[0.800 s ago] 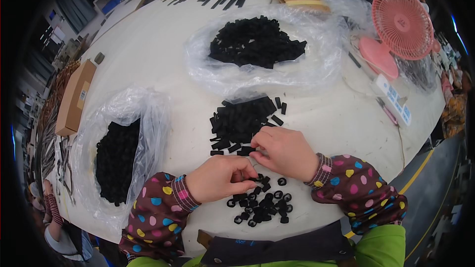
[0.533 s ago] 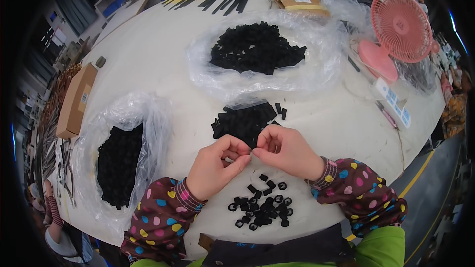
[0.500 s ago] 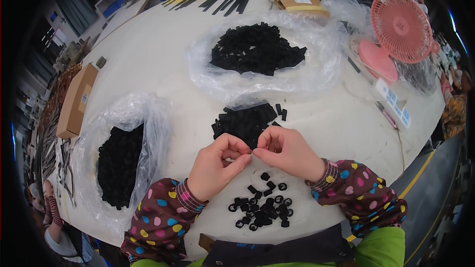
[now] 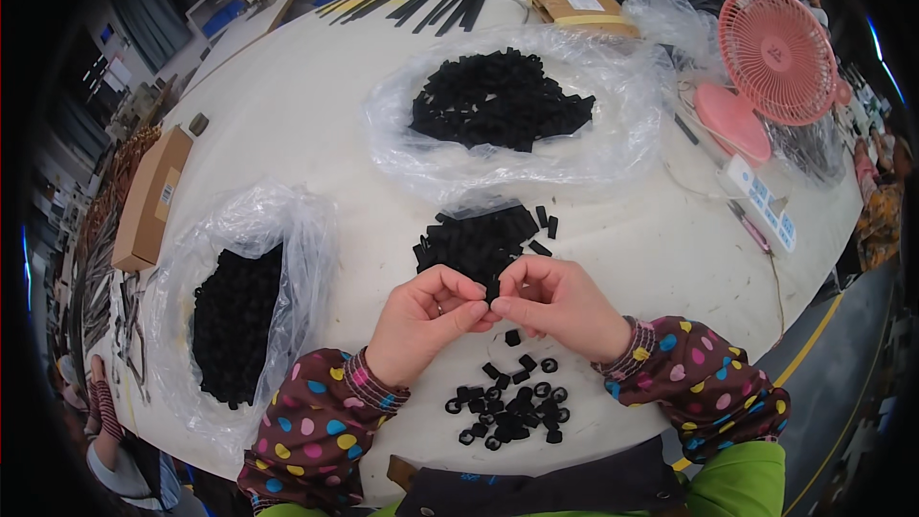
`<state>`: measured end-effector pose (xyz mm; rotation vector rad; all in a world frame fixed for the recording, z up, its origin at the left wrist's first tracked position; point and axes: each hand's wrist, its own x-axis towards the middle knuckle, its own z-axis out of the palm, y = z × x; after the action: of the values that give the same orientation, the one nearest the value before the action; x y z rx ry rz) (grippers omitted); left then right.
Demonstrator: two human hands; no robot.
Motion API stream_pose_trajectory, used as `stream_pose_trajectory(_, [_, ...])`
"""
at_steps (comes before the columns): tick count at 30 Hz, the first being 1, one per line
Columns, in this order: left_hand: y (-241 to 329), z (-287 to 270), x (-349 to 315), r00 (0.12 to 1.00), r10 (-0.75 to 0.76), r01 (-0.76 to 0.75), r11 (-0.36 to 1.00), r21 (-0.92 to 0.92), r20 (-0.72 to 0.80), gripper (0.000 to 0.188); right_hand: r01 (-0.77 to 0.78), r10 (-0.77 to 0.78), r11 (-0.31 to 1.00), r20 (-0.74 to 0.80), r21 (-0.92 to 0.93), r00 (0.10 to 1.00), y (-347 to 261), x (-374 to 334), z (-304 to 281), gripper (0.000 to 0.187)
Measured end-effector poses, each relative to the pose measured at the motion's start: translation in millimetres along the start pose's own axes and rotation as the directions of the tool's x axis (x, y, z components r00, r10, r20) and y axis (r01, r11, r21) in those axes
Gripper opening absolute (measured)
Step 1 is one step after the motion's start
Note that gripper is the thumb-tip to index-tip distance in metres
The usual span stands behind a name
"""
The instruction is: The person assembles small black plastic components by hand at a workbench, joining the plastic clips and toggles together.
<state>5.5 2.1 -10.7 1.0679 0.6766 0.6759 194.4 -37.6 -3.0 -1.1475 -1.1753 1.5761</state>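
Observation:
My left hand (image 4: 421, 324) and my right hand (image 4: 562, 308) meet fingertip to fingertip over the white table (image 4: 373, 220). Pinched between them is a small black piece (image 4: 492, 290), partly covered by the fingers, so its exact shape is hard to make out. Just beyond the hands lies a heap of short black strip-like pieces (image 4: 476, 237). Closer to my body, several small black ring-like pieces (image 4: 517, 410) are scattered, some showing a round opening.
Open clear plastic bags hold black pieces, one at the far middle (image 4: 613, 148) and one at the left (image 4: 311, 230). A cardboard box (image 4: 153, 201) stands at the left edge. Rightward are a pink fan (image 4: 775, 53), a white power strip (image 4: 759, 199) and a pinkish pen-like tool (image 4: 749, 225).
Both pinching hands stay together, and the black piece shows more plainly between the fingertips. The whole view has shifted slightly.

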Motion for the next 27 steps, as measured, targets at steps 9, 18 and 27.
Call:
stream_pose_trajectory(9, [5.3,-3.7,-0.2,0.988,-0.128,0.140,0.978,-0.153,0.084,0.010,0.020,-0.021,1.000,0.054,0.017,0.998,-1.2,-2.6,1.2,0.010])
stream_pose_trajectory(18, [-4.3,4.1,-5.9,0.965,0.261,-0.212,0.848,0.485,-0.035,0.009,0.168,-0.166,0.975,0.030,-0.144,0.986,11.3,-2.8,6.6,0.013])
stream_pose_trajectory(27, [-1.0,-2.5,-3.9,0.619,0.596,-0.568,-0.109,0.816,0.511,0.018,-0.021,0.028,0.997,0.097,-0.078,0.995,2.0,-2.0,1.2,0.014])
